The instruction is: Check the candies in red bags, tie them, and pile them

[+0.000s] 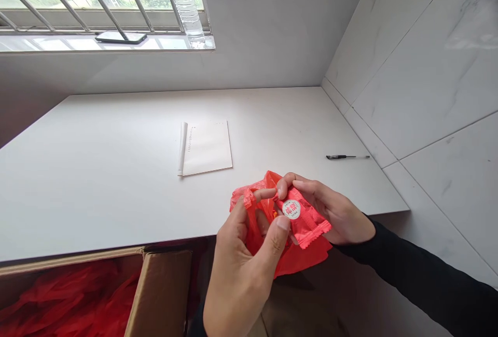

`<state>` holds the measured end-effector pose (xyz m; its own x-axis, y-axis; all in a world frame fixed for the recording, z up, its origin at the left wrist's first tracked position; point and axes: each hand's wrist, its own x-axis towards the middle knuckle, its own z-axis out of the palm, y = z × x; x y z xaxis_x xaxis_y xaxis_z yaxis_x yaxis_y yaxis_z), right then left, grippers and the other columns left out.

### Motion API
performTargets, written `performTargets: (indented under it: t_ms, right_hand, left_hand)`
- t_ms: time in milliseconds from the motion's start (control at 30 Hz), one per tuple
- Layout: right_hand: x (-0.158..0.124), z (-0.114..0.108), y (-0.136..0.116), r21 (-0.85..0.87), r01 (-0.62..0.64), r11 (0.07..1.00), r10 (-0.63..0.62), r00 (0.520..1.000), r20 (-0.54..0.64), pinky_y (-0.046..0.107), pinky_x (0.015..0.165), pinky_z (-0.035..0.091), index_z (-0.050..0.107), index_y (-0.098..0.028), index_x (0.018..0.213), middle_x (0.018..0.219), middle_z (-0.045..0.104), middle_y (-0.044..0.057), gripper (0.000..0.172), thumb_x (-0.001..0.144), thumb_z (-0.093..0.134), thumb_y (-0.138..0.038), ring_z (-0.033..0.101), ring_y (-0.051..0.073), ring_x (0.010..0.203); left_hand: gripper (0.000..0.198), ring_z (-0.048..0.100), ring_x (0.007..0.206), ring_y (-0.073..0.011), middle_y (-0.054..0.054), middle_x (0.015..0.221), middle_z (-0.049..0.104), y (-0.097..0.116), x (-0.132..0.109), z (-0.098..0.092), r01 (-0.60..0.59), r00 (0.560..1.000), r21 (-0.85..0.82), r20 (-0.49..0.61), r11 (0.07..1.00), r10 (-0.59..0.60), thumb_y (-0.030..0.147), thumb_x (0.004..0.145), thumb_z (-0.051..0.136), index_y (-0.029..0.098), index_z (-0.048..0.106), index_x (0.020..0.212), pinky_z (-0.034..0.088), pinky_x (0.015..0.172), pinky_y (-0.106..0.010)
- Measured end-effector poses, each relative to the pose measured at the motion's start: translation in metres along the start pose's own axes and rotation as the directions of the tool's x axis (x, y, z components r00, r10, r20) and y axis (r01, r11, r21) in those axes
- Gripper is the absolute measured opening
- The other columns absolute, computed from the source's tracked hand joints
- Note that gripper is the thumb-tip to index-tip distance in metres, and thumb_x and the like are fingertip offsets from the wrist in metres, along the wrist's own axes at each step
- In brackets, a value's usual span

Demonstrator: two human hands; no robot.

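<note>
A thin red plastic bag [301, 265] hangs from my left hand [243, 269], its bunched handle looped round a finger and its mouth partly spread. Between the fingers and thumb of my right hand [342, 212] is a small sealed red packet [309, 221] with crimped ends and a round white label. The packet is at the bag's mouth, overlapping it, and my left thumb is close to the packet's lower left side. A bit of yellow shows inside the bag, too small to make out. Both hands are in front of the table's near edge.
On the white table [116, 171] lie a pale notebook [208, 148] and a black pen [346, 157]. A cardboard box [163, 290] of red material stands below left. A phone [120, 38] and a clear bottle [187, 5] are on the barred window's sill. Tiled wall [439, 135] bounds the right.
</note>
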<state>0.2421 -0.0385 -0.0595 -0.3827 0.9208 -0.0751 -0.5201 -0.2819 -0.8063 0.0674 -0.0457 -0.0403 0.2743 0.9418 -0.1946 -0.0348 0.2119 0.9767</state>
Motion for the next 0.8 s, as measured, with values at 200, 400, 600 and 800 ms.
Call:
performTargets:
  t_ms: [200, 400, 600, 800]
  right_hand:
    - [0.002, 0.001, 0.001, -0.016, -0.031, 0.999, 0.03, 0.998, -0.061, 0.023, 0.065, 0.052, 0.05, -0.025, 0.125, 0.08, 0.064, -0.001, 0.022, 0.107, 0.047, -0.038, 0.062, 0.011, 0.064]
    - [0.005, -0.008, 0.002, -0.101, -0.036, 0.994, 0.036, 0.999, 0.003, 0.025, 0.06, 0.056, 0.054, -0.02, 0.117, 0.08, 0.067, 0.002, 0.028, 0.106, 0.049, -0.045, 0.067, 0.014, 0.068]
    - [-0.002, -0.01, -0.004, -0.321, -0.008, 0.947, 0.004, 1.0, -0.016, 0.024, 0.066, 0.056, 0.064, -0.017, 0.105, 0.084, 0.063, 0.001, 0.026, 0.101, 0.06, -0.042, 0.064, 0.011, 0.072]
    - [-0.007, -0.002, -0.007, -0.404, 0.015, 0.915, -0.008, 1.0, 0.021, 0.017, 0.052, 0.05, 0.059, -0.017, 0.097, 0.069, 0.059, -0.006, 0.027, 0.099, 0.063, -0.043, 0.055, 0.005, 0.054]
  left_hand:
    - [0.041, 0.067, 0.079, -0.0179, -0.001, 0.081, 0.066, -0.005, 0.004, 0.001, 0.0, 0.997, 0.023, 0.082, 1.0, -0.002, 0.041, 0.089, 0.072, 0.025, 0.063, 0.126, 0.057, 0.074, -0.027]
    - [0.026, 0.068, 0.076, -0.0174, -0.003, 0.085, 0.07, -0.006, 0.005, -0.003, 0.038, 0.997, -0.096, 0.064, 0.995, -0.032, 0.041, 0.09, 0.071, 0.02, 0.068, 0.106, 0.059, 0.074, -0.029]
    - [0.023, 0.055, 0.062, -0.0096, 0.002, 0.069, 0.06, -0.009, 0.009, -0.01, -0.017, 0.999, -0.073, 0.029, 0.997, 0.019, 0.042, 0.093, 0.068, 0.019, 0.067, 0.09, 0.051, 0.06, -0.019]
    - [0.028, 0.06, 0.068, -0.0119, -0.001, 0.076, 0.067, -0.006, 0.011, -0.012, -0.067, 0.994, 0.036, 0.093, 0.997, 0.063, 0.043, 0.097, 0.062, 0.019, 0.07, 0.084, 0.054, 0.065, -0.021]
